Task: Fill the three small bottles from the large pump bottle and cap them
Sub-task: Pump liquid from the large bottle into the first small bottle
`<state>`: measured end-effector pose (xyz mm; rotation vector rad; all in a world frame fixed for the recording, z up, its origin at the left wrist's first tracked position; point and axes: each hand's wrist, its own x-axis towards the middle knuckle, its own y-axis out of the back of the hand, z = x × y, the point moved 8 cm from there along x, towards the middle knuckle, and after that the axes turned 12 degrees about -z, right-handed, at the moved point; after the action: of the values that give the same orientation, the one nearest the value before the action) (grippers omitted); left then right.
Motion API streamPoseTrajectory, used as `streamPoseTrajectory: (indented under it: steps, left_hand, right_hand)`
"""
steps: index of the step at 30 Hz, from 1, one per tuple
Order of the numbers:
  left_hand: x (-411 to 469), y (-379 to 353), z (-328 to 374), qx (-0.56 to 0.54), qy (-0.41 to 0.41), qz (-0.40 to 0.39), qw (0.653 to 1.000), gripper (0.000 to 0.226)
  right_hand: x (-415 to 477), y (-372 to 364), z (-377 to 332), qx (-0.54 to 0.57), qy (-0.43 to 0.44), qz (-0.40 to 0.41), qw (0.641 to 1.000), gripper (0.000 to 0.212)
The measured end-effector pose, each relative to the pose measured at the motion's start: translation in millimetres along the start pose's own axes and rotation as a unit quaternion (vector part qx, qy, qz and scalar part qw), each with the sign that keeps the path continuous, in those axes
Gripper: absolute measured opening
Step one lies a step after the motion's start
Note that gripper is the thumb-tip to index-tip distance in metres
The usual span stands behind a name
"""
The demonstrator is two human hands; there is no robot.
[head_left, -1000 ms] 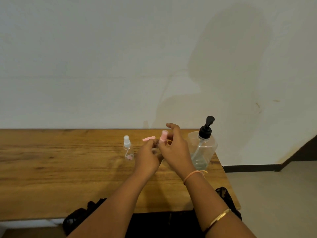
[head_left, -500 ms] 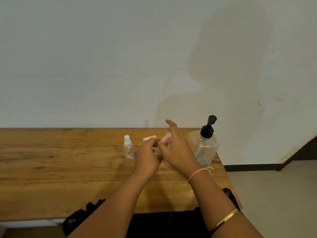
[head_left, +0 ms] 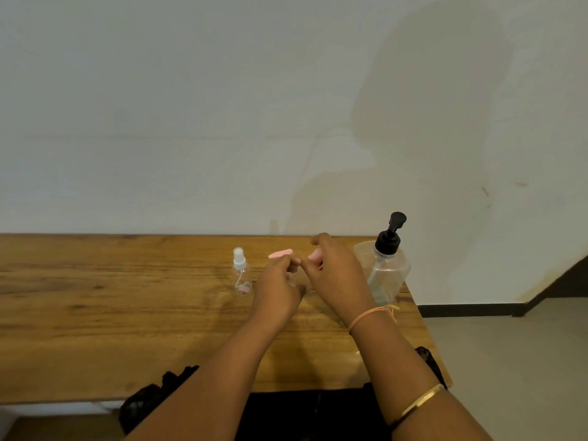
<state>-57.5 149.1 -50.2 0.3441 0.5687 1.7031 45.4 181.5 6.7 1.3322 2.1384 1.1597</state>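
Pump bottle [head_left: 388,271] partly hidden behind right hand [head_left: 337,276]; spray bottle [head_left: 241,272] beside left hand [head_left: 277,291].

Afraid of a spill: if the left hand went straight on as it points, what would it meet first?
Probably the pink piece lying just beyond the left hand; depth is unclear.

The wooden tabletop [head_left: 127,313] is coloured honey-brown and streaked with darker grain. At its far right corner, a large clear plastic pump bottle [head_left: 386,275] is topped in black. A small clear spray bottle [head_left: 242,281] is capped in white, with pink at its base. A pale pink rounded cap [head_left: 315,256] is pinched by the right hand [head_left: 337,275], and a small clear plastic bottle [head_left: 296,280] is held by the left hand [head_left: 276,291]. An orange thread band [head_left: 370,315] and a gold bangle [head_left: 421,399] are worn on the right arm.
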Motion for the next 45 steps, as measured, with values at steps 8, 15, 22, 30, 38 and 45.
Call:
streamPoseTrajectory:
  steps: [8,15,22,30,38,45]
  left_hand:
    - [-1,0,3,0.006,-0.009,0.002,1.000,0.024]
    - [1,-1,-2,-0.005,0.002,-0.005,1.000,0.042]
    - [-2,0,-3,-0.037,0.023,-0.008,0.999,0.045]
    - [-7,4,-1,-0.038,0.034,-0.010,0.999,0.048]
    - [-15,17,-10,-0.043,0.049,0.009,0.998,0.044]
    - [-24,24,-14,-0.053,0.055,0.023,0.997,0.031]
  right_hand:
    - [-4,-2,-2,-0.016,-0.019,-0.019,1.000,0.051]
    - [-4,8,-7,-0.024,0.002,0.004,1.000,0.028]
    - [-11,21,-7,0.002,0.009,0.027,1.000,0.032]
    - [-25,42,-17,-0.013,0.050,0.104,0.993,0.023]
    - [-48,56,-17,0.006,0.078,0.182,0.980,0.019]
    - [-47,10,17,-0.030,-0.048,0.021,0.998,0.022]
